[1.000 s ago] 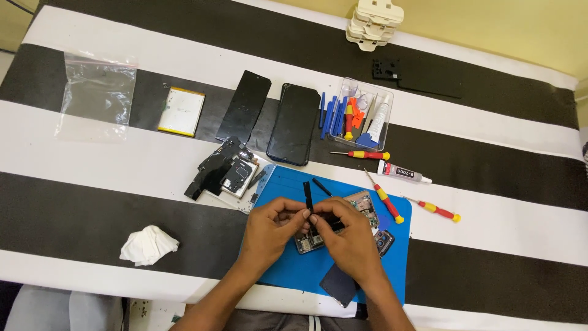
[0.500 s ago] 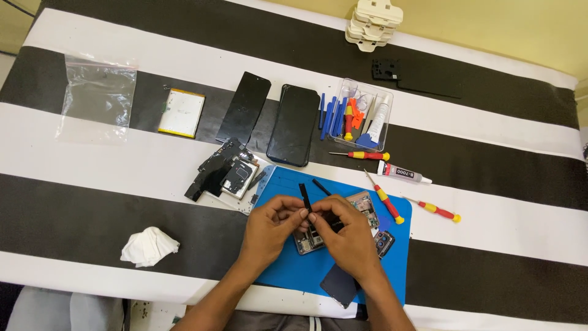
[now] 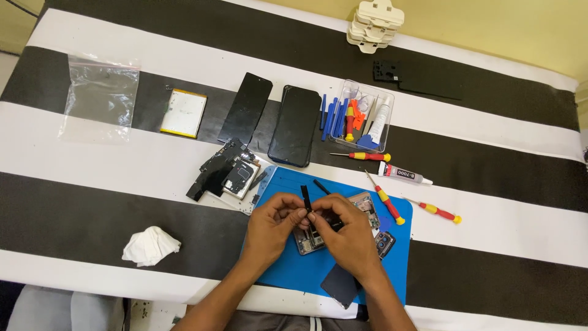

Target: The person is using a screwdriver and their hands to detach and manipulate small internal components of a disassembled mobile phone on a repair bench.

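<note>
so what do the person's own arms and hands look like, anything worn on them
Both are bare. The left hand and right hand wear no gloves, and no rings, watch or bracelet show on the fingers or wrists. The forearms are uncovered down to the bottom edge of the head view, with no sleeve in sight. No tape, markings or cables show on either arm.

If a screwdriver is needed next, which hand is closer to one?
Probably the right hand. The nearest red-and-yellow screwdriver lies on the blue mat just to its right. The left hand sits on the far side, and both hands pinch a thin black strip.
</note>
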